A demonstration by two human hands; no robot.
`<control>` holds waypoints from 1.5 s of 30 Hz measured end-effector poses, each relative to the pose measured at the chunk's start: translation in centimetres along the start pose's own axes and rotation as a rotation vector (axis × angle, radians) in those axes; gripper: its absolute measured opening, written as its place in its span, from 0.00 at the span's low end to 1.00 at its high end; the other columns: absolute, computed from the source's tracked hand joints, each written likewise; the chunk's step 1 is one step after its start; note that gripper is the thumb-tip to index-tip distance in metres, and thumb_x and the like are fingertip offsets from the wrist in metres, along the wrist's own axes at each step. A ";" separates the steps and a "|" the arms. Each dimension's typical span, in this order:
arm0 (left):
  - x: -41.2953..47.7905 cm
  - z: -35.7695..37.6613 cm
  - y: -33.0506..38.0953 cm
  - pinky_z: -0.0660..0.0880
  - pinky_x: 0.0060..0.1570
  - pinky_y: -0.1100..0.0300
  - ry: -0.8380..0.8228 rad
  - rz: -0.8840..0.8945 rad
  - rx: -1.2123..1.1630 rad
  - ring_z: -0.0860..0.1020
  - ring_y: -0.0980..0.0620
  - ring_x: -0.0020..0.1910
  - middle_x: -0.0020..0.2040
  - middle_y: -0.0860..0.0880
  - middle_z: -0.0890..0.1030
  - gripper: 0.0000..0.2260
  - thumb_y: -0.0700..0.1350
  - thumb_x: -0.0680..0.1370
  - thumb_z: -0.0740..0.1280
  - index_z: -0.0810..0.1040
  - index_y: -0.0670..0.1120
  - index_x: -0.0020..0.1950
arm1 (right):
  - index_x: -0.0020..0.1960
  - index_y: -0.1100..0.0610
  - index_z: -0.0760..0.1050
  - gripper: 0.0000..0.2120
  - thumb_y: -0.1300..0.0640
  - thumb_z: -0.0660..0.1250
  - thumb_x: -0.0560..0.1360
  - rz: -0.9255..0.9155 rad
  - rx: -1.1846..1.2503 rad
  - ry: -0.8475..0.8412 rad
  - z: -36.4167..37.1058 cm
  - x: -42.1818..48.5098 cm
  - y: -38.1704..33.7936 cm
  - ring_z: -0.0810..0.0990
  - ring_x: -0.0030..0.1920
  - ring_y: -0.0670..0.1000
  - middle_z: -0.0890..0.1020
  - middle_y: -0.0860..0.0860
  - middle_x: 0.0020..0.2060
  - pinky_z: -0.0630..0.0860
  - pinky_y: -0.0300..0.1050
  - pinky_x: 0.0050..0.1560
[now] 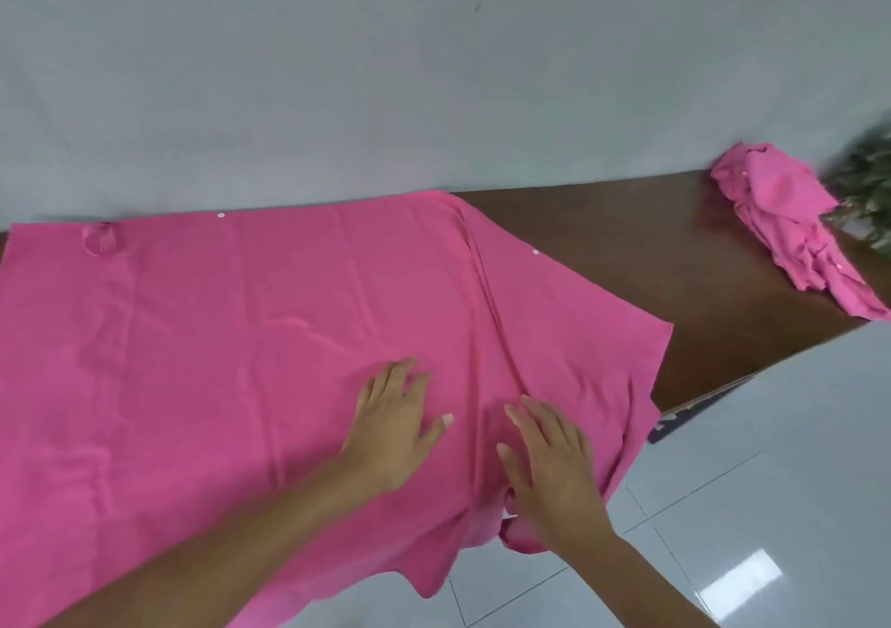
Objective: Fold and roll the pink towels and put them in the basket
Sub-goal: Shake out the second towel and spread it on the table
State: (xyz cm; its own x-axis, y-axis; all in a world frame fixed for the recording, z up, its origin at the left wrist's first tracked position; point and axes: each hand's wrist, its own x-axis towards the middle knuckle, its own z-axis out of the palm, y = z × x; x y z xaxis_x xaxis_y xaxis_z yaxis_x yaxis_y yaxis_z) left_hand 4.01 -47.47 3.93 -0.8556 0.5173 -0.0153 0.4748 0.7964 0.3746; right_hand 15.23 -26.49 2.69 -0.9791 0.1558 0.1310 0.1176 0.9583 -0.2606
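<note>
A large pink towel [231, 347] lies spread flat over most of the brown table [641, 241], its near edge hanging over the table's front. A long crease runs down its right part. My left hand [393, 427] rests flat on the cloth near the middle, fingers straight. My right hand [549, 463] lies flat on the cloth just right of the crease, close to the near edge. A crumpled heap of pink towels [790, 222] sits at the table's far right. No basket is in view.
A grey wall [385, 73] stands right behind the table. A green plant [868, 183] is at the far right beside the heap. White tiled floor [723, 507] lies to the right and below the table.
</note>
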 end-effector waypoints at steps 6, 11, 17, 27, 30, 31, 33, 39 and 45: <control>0.8 4.1 5.8 0.52 0.79 0.49 -0.012 0.006 0.000 0.54 0.46 0.80 0.81 0.47 0.57 0.43 0.71 0.74 0.40 0.59 0.46 0.81 | 0.79 0.46 0.60 0.30 0.34 0.48 0.81 0.195 0.086 0.025 -1.7 -3.5 7.5 0.57 0.78 0.49 0.61 0.44 0.78 0.58 0.52 0.74; 0.7 6.4 5.9 0.54 0.78 0.49 0.049 -0.006 0.120 0.59 0.45 0.80 0.80 0.45 0.63 0.42 0.69 0.78 0.43 0.62 0.41 0.80 | 0.81 0.50 0.54 0.39 0.30 0.42 0.78 0.274 0.136 0.026 -2.7 -4.0 12.9 0.55 0.80 0.50 0.56 0.48 0.81 0.56 0.53 0.76; 0.6 6.6 5.6 0.55 0.78 0.49 0.098 -0.007 0.121 0.61 0.46 0.79 0.79 0.46 0.64 0.37 0.67 0.80 0.48 0.62 0.43 0.80 | 0.83 0.52 0.47 0.38 0.31 0.48 0.81 0.208 0.218 -0.038 -3.1 -0.8 17.2 0.53 0.81 0.51 0.55 0.49 0.81 0.55 0.57 0.78; 0.7 6.9 5.8 0.59 0.77 0.48 0.133 -0.017 0.120 0.63 0.46 0.77 0.78 0.46 0.67 0.35 0.66 0.80 0.52 0.66 0.43 0.78 | 0.74 0.50 0.66 0.28 0.34 0.49 0.82 0.170 0.046 -0.036 -3.8 2.9 23.4 0.70 0.70 0.51 0.76 0.48 0.68 0.62 0.55 0.70; 0.7 6.9 5.9 0.59 0.77 0.48 0.137 -0.019 0.121 0.63 0.46 0.78 0.78 0.46 0.67 0.35 0.65 0.80 0.51 0.66 0.43 0.78 | 0.70 0.49 0.69 0.27 0.35 0.47 0.82 0.173 -0.066 -0.044 -4.5 4.7 24.9 0.73 0.67 0.54 0.79 0.49 0.63 0.65 0.56 0.66; 0.7 6.9 5.9 0.59 0.77 0.48 0.137 -0.017 0.118 0.63 0.46 0.78 0.78 0.46 0.67 0.35 0.65 0.80 0.51 0.66 0.43 0.78 | 0.70 0.51 0.69 0.26 0.37 0.48 0.83 0.191 -0.104 -0.054 -4.8 5.5 25.3 0.73 0.66 0.56 0.79 0.51 0.63 0.65 0.56 0.66; 0.8 6.9 5.9 0.59 0.77 0.47 0.134 -0.015 0.116 0.63 0.46 0.78 0.78 0.46 0.67 0.35 0.65 0.80 0.51 0.67 0.43 0.78 | 0.70 0.53 0.70 0.25 0.39 0.47 0.84 0.252 -0.164 -0.100 -5.7 7.2 25.7 0.73 0.67 0.59 0.79 0.55 0.64 0.65 0.56 0.66; 0.8 7.0 5.9 0.61 0.76 0.46 0.136 -0.003 0.127 0.64 0.45 0.77 0.77 0.45 0.69 0.33 0.63 0.80 0.52 0.68 0.41 0.77 | 0.70 0.56 0.70 0.29 0.39 0.44 0.83 0.436 -0.193 -0.265 -7.1 11.6 25.7 0.70 0.69 0.60 0.76 0.57 0.66 0.66 0.60 0.68; 0.8 7.0 5.7 0.62 0.76 0.45 0.124 0.009 0.139 0.63 0.44 0.77 0.77 0.44 0.69 0.32 0.62 0.81 0.52 0.68 0.40 0.77 | 0.71 0.59 0.69 0.22 0.47 0.54 0.84 0.412 -0.102 -0.045 -5.7 9.5 22.6 0.70 0.70 0.60 0.75 0.58 0.68 0.66 0.60 0.68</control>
State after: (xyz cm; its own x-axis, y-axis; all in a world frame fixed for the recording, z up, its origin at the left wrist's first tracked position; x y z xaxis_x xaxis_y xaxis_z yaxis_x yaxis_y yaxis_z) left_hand 7.45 -40.32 -0.41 -0.8658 0.4892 0.1053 0.4994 0.8317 0.2426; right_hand 9.52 -2.02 3.52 -0.8526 0.5224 -0.0065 0.5144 0.8371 -0.1862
